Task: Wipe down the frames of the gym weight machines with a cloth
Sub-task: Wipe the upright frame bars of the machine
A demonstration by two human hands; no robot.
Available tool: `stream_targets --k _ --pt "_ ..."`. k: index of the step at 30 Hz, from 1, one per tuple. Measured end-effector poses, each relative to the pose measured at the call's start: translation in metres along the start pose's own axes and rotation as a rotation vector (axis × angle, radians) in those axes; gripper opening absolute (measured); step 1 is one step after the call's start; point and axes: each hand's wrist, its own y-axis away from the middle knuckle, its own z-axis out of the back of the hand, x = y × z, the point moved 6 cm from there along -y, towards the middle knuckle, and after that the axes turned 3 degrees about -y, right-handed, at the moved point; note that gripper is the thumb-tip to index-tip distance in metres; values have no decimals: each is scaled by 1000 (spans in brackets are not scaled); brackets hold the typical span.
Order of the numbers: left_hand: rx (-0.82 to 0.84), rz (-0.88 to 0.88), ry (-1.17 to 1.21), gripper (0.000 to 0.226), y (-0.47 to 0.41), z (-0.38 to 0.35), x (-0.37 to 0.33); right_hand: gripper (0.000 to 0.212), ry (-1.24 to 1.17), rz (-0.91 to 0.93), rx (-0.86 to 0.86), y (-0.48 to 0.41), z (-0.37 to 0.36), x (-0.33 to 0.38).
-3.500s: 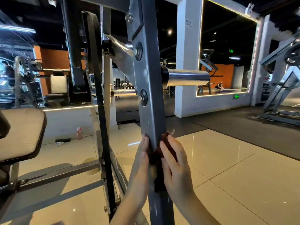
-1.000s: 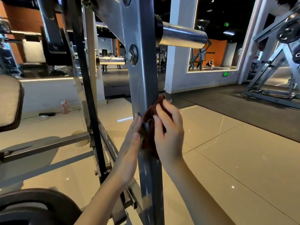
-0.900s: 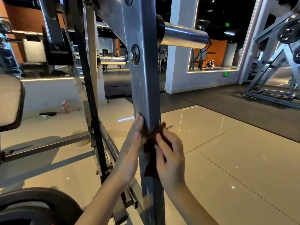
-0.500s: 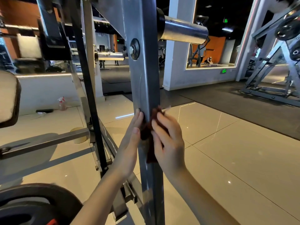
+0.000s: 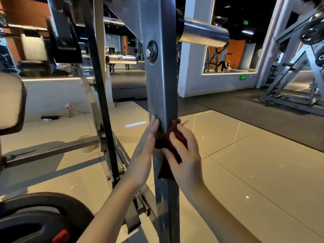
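Note:
A grey steel upright [image 5: 162,81] of the weight machine frame stands right in front of me, with a bolt and a chrome weight peg [image 5: 201,33] near its top. A dark red cloth [image 5: 169,148] lies against the upright's front and right face. My right hand [image 5: 185,155] presses the cloth onto the steel, fingers curled over it. My left hand [image 5: 144,153] lies flat against the upright's left face with straight fingers, holding nothing.
A black weight plate [image 5: 43,220] sits at the lower left, a padded seat [image 5: 10,102] at the left edge. A spray bottle [image 5: 68,110] stands on the tiled floor by the wall. Another machine frame [image 5: 294,76] stands at the far right on dark matting.
The cloth and my right hand slid up, then down, then slightly up along the upright. My left hand stayed flat on the left face.

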Motion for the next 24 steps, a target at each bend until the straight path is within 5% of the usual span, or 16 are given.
stream_targets --k 7,9,16,24 --pt "4 7 28 89 0 0 2 43 162 -93 -3 -66 19 30" --pt "7 3 26 94 0 -1 2 37 -4 -174 -41 -75 17 19" --pt "9 6 4 95 1 -2 2 30 -45 -54 -45 18 5 -8" --pt "5 -3 1 96 3 -5 2 28 -53 -76 -176 -55 9 1"
